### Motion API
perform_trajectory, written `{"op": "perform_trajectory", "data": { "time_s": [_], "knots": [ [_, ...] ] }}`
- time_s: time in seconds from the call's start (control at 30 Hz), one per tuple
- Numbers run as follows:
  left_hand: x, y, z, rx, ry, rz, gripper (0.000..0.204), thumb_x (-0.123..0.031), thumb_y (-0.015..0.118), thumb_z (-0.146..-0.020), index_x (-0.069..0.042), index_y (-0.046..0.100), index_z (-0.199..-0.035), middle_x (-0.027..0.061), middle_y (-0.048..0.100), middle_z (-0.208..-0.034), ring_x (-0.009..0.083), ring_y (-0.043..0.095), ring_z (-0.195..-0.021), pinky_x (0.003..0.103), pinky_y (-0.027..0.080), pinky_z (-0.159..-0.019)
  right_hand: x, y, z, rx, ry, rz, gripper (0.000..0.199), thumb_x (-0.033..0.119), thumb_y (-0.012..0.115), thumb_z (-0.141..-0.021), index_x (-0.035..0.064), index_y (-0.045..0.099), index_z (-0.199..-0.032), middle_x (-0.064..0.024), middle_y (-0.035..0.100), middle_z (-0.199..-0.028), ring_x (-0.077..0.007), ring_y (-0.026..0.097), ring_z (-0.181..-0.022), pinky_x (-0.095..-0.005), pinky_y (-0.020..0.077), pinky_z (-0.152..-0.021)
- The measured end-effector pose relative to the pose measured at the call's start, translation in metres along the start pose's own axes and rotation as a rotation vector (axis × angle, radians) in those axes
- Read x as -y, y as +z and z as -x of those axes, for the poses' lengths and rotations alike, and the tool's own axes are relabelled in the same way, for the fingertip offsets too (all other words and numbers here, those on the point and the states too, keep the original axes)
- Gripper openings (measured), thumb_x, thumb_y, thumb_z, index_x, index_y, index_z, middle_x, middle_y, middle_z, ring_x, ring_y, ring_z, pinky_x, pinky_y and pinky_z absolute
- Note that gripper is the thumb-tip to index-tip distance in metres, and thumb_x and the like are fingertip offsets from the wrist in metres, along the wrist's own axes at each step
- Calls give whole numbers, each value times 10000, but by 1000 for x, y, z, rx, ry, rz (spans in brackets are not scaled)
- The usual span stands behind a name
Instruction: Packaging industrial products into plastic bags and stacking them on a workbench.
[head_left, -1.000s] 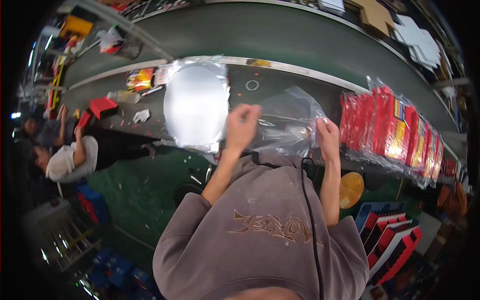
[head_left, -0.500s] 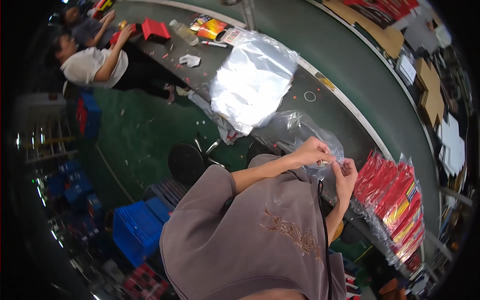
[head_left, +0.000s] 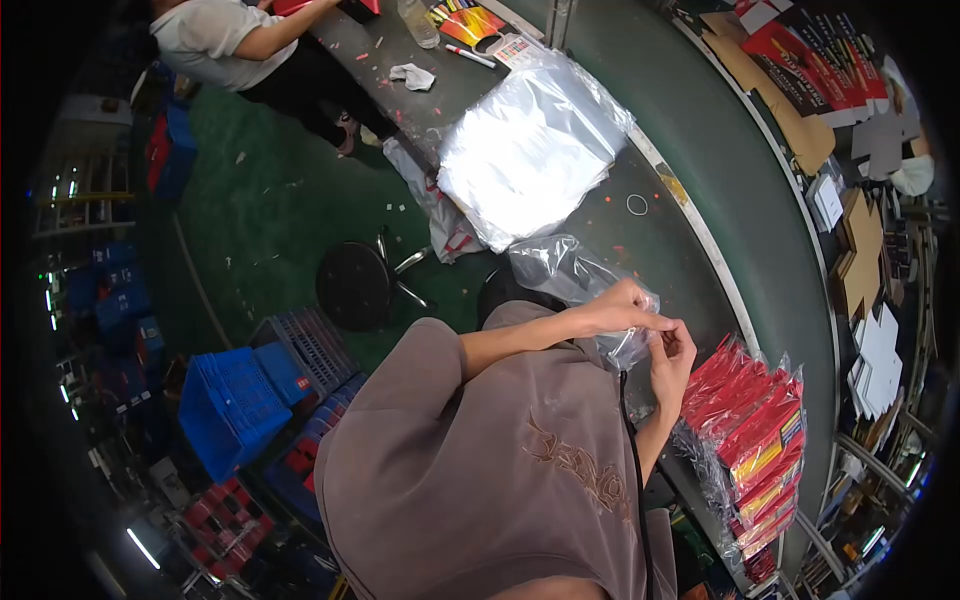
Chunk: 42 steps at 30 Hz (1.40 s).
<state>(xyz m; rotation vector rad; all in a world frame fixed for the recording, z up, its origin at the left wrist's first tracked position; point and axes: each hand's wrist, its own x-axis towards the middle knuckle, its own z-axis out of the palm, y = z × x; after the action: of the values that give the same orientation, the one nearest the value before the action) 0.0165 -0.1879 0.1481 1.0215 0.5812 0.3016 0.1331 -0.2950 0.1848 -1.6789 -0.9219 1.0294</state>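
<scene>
A clear plastic bag (head_left: 565, 268) lies at the table's near edge, its crumpled end gathered between my hands. My left hand (head_left: 622, 308) has its fingers closed on that end. My right hand (head_left: 672, 365) meets it from the right, thumb and fingers pinched together on the same film. The fingertips of both hands almost touch, and what lies right between them is hidden. Beyond the bag rests a thick stack of shiny clear bags (head_left: 535, 150). Right of my right hand sits a row of red packs in clear bags (head_left: 745, 440).
A white rag (head_left: 412, 77), a marker (head_left: 470, 56) and a clear bottle (head_left: 418, 25) lie farther up the dark table (head_left: 590, 225). A black stool (head_left: 355, 286) and blue crates (head_left: 232, 410) stand on the left. Another person (head_left: 215, 35) works at the far left.
The view has shifted, so the table's far end slides up and partly out of sight. Both hands stay on the bag, with the left fingers now stretching farther toward the right hand.
</scene>
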Motion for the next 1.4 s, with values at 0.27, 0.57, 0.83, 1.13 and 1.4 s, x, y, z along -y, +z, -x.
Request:
{"op": "perform_trajectory", "data": {
  "time_s": [0.27,0.57,0.83,1.13,1.4],
  "knots": [
    [-7,-8,1,-323,66,117,442,-244,650,-824,-99,395,-493,-57,415,-523,22,391,-511,215,318,-460,-65,-21,3,-424,98,-315,79,102,523,-908,34,518,-867,-6,549,-717,-64,492,-611,-194,390,-568],
    [1,14,-10,-420,203,-163,449,-272,568,-887,-10,473,-535,-45,399,-490,27,341,-511,250,265,-422,36,23,0,-647,-492,381,338,-5,582,-758,-27,503,-1086,-150,496,-1126,-272,478,-1077,-357,357,-946],
    [28,-10,-11,-453,143,-154,570,-407,498,-916,-15,432,-507,-29,389,-469,41,343,-487,270,284,-415,29,27,-3,-13,-188,207,522,183,761,-697,13,526,-1132,-79,597,-910,-112,535,-625,-254,447,-568],
    [17,-14,-3,-323,-88,-35,404,-344,530,-898,-34,553,-640,4,522,-580,74,465,-508,226,348,-455,-5,25,-6,-13,-136,346,499,228,750,-681,42,552,-1099,-98,604,-704,-243,577,-641,-354,447,-608],
    [-26,-25,-12,89,139,-545,475,-310,560,-868,-26,465,-500,-7,445,-468,62,392,-459,269,329,-441,16,11,8,64,-307,347,255,144,709,-696,-7,546,-570,-92,550,-601,-228,542,-609,-327,400,-585]
  ]
}}
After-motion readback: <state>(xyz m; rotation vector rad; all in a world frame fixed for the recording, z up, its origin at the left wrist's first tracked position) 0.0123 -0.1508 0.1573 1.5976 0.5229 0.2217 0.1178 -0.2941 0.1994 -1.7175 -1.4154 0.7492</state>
